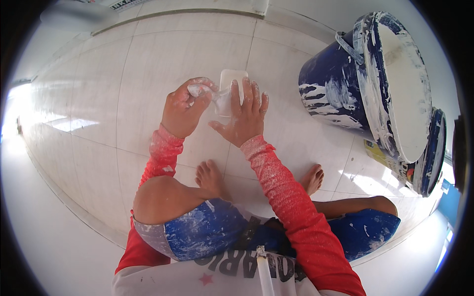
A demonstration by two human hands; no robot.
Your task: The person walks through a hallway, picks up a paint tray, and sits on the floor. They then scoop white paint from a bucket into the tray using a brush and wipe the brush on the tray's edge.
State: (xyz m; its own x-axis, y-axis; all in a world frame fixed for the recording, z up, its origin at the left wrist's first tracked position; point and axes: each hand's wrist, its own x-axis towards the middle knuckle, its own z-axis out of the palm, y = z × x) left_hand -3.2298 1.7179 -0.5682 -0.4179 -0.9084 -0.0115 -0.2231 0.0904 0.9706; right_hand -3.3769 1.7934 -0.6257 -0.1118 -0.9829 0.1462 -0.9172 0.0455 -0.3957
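Note:
My left hand [183, 106], smeared with white, is closed on a small whitish, spoon-shaped thing [198, 90]. Its rounded end shows between thumb and fingers, and a thin pale part points toward the right hand. Beside it, my right hand [244, 113] lies with fingers stretched and apart over a white rounded rectangular plastic container [234, 75]. The fingers touch or cover its right side; the container's near part is partly hidden. White residue coats the fingertips of both hands.
A dark blue bucket [328, 81] splashed with white lies tipped at the right, its opening facing right. Another bucket [432, 153] stands partly behind it. Pale tiles [163, 54] cover the floor around my bare feet [212, 177]. A cigarette [265, 274] juts up from the lower edge.

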